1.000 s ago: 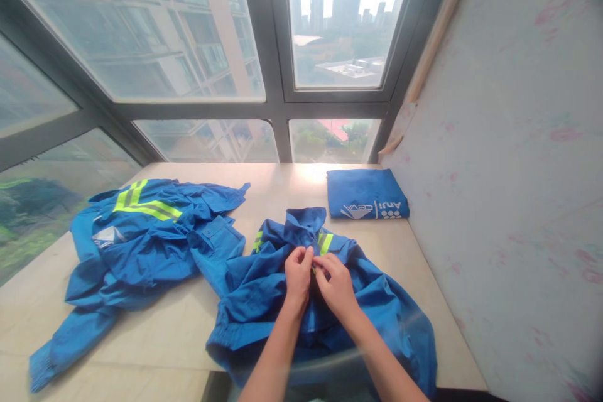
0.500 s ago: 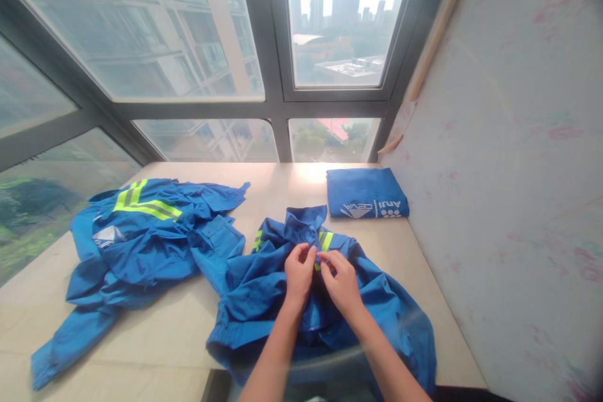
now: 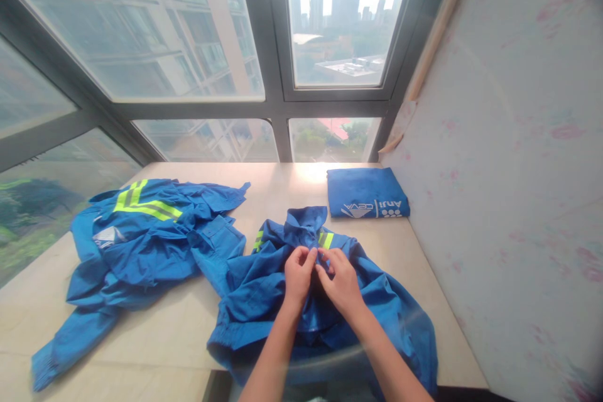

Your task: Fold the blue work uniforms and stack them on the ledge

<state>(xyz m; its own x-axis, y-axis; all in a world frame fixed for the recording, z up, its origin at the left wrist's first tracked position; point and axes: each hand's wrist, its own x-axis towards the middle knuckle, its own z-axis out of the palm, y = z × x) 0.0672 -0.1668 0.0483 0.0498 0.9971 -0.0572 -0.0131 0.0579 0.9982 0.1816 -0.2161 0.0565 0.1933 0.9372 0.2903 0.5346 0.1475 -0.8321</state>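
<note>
A blue work jacket [image 3: 391, 308] with yellow-green reflective strips lies in front of me, its collar pointing away toward the window. My left hand [image 3: 299, 273] pinches the jacket's front edge just below the collar. Right beside it, my right hand [image 3: 339, 279] has thumb and fingers closed on the facing part of the same front. The fingertips of both hands nearly meet there. Whatever small fastening lies between them is hidden by the fingers. The jacket's lower part hangs over the near edge of the table.
A second blue jacket [image 3: 141, 251] with reflective strips lies spread on the left of the pale table [image 3: 174, 342]. At the back right rests a folded blue garment [image 3: 365, 191] with white lettering. Windows [image 3: 276, 110] stand behind, and a papered wall [image 3: 518, 188] bounds the right.
My right hand's fingers have shifted slightly, the thumb moving lower and apart from the index finger. My left hand stays in place, and the jacket has barely moved.
</note>
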